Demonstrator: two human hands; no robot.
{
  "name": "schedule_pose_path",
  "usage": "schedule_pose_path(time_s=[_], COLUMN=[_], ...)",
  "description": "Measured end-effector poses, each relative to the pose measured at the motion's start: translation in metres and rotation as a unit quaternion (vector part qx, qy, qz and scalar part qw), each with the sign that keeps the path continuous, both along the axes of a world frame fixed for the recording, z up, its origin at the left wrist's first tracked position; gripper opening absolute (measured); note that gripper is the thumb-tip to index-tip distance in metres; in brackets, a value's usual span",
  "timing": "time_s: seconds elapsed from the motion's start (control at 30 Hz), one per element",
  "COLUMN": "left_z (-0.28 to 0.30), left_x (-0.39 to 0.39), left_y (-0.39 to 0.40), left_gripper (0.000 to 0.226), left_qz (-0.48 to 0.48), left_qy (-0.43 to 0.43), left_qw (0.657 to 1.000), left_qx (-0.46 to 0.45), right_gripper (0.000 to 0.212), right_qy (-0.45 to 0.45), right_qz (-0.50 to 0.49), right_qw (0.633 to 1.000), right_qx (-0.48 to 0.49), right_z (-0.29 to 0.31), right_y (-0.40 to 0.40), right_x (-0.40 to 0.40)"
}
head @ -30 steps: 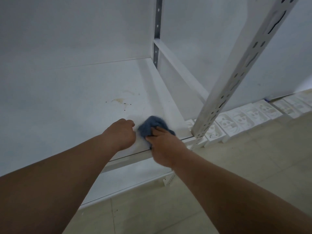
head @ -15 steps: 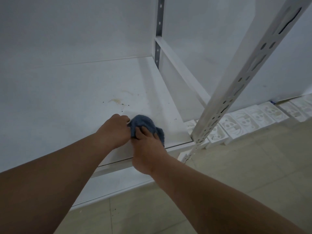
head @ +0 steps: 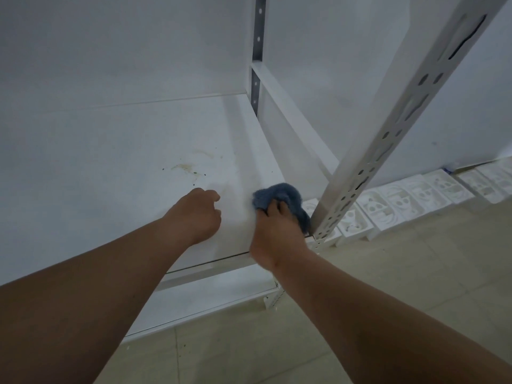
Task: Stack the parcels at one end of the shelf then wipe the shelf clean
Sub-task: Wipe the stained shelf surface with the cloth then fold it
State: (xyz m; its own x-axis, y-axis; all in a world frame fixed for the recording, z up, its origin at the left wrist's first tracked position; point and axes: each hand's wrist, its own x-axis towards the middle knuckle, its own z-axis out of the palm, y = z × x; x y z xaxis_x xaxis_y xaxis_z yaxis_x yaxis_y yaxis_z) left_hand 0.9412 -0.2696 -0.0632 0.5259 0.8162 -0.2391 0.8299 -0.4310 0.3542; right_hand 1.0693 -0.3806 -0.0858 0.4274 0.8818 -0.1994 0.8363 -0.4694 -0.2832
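A white shelf (head: 116, 151) filled most of the view, its board bare where it showed except for one yellowish stain (head: 186, 168) with a few dark specks near the middle. No parcels could be seen on this stretch, so the stacking appeared to be done out of frame and the wiping under way. One slotted metal upright (head: 393, 139) rose at the front right corner, a second darker post (head: 256, 55) stood at the back, and one lower shelf (head: 210, 295) showed beneath the front edge. A row of white moulded foam trays (head: 410, 198), at least six though the far ones blurred together, lay on the tiled floor (head: 360, 273) along the wall. Two bare hands reached in. The left hand (head: 198, 214) rested on the board with fingers curled into a loose fist, holding nothing. The right hand (head: 273, 231) gripped one blue cloth (head: 279, 194), bunched under its fingers at the front right corner, just beside the upright. The cloth looked soft, light and limp, likely to slip or unfold unless kept wadded in the palm and pressed flat. The stain, well to the left of it, would probably need firmer rubbing.
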Motion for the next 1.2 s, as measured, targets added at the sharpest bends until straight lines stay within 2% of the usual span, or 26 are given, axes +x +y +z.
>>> schedule_pose_path(time_s=[0.13,0.2,0.27,0.33,0.43,0.53,0.63,0.7,0.83,0.97,1.07,1.2], left_z=[-0.001,0.000,0.001,0.000,0.003,0.006,0.007,0.006,0.007,0.011,0.011,0.013], left_x=[-0.017,-0.024,-0.029,-0.033,-0.034,-0.032,-0.036,-0.040,-0.052,-0.057,-0.052,-0.041], left_y=[0.007,0.011,0.013,0.014,0.018,0.028,0.035,0.040,0.045,0.042,0.042,0.041], left_gripper=[0.036,0.016,0.013,0.024,0.044,0.043,0.041,0.042,0.048,0.033,0.035,0.038], left_qz=[0.022,0.026,0.034,0.035,0.049,0.042,0.050,0.063,0.085,0.066,0.039,0.021], left_qy=[-0.013,-0.021,-0.014,-0.004,0.008,0.000,-0.004,-0.012,-0.029,-0.012,0.030,0.081], left_qw=[0.999,0.999,0.999,0.999,0.999,0.999,0.999,0.998,0.995,0.997,0.998,0.995], left_qx=[0.019,0.028,0.033,0.031,0.022,0.024,0.017,0.019,0.037,0.048,0.049,0.051], right_gripper=[0.074,0.071,0.069,0.066,0.068,0.068,0.065,0.066,0.064,0.057,0.056,0.063], right_qy=[-0.023,-0.023,-0.013,-0.005,-0.012,-0.016,-0.018,-0.029,-0.057,-0.046,-0.041,-0.044], right_qz=[0.179,0.237,0.269,0.258,0.153,0.048,0.000,0.031,0.158,0.226,0.203,0.083], right_qw=[0.982,0.970,0.963,0.966,0.988,0.998,1.000,0.999,0.985,0.971,0.976,0.995], right_qx=[0.045,0.045,0.026,0.004,-0.012,-0.025,-0.009,0.014,0.049,0.063,0.069,0.026], right_z=[0.004,0.008,0.010,0.010,0.006,0.004,0.005,0.008,0.008,0.006,0.005,0.001], right_y=[0.006,0.015,0.025,0.034,0.044,0.045,0.049,0.052,0.060,0.072,0.075,0.069], right_x=[-0.046,-0.054,-0.046,-0.028,0.009,0.035,0.015,-0.016,-0.075,-0.069,-0.035,0.015])
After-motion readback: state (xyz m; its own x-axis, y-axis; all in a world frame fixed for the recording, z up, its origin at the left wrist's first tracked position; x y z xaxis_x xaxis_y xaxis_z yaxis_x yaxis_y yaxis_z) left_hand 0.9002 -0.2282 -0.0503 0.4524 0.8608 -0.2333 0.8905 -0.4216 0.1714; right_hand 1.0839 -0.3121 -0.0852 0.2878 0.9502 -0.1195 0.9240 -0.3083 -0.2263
